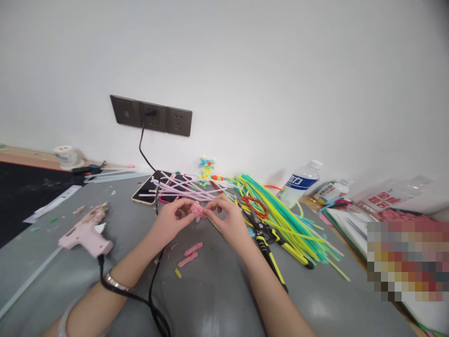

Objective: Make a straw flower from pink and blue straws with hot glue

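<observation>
Head view: both hands' fingers (188,216) pinch the pink piece (198,210), bare mat (210,290) nearer.

A gold-edged phone (144,191) lies below the dark socket panel (150,115), a white tub (69,158) left of the panel and a blue-labelled bottle (299,182) to its right.

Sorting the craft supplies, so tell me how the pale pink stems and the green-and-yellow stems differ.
Colour: the pale pink stems are one pale shade; the green-and-yellow stems mix two bright ones.
Amount: the pale pink stems make a small, sparse pile, the green-and-yellow stems a much bigger, thicker one.
Arrangement: the pale pink stems crisscross loosely; the green-and-yellow stems run mostly side by side.
Both are long and thin.
</observation>
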Tool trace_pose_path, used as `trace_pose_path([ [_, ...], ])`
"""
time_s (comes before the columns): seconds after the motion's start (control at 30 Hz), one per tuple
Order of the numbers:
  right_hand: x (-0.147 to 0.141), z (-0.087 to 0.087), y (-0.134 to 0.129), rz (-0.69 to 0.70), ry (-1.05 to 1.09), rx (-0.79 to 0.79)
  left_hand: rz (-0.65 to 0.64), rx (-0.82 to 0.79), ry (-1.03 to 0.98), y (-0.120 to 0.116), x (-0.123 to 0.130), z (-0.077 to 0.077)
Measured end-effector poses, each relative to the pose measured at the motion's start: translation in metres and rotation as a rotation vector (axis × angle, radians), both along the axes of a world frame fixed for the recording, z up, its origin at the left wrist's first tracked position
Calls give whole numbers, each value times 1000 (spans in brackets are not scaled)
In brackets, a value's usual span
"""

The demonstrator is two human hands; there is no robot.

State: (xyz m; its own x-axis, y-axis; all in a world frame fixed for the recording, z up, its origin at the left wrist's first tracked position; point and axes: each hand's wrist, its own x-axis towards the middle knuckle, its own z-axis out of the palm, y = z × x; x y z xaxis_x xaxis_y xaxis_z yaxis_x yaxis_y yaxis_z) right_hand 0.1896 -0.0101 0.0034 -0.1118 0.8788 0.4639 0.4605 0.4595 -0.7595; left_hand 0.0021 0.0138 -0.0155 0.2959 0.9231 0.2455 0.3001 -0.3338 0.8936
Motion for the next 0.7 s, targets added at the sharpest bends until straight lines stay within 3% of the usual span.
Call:
trace_pose_path([
  [0.7,-1,4,-3,14,-72,39,-39,-17,-96,-2,1,7],
])
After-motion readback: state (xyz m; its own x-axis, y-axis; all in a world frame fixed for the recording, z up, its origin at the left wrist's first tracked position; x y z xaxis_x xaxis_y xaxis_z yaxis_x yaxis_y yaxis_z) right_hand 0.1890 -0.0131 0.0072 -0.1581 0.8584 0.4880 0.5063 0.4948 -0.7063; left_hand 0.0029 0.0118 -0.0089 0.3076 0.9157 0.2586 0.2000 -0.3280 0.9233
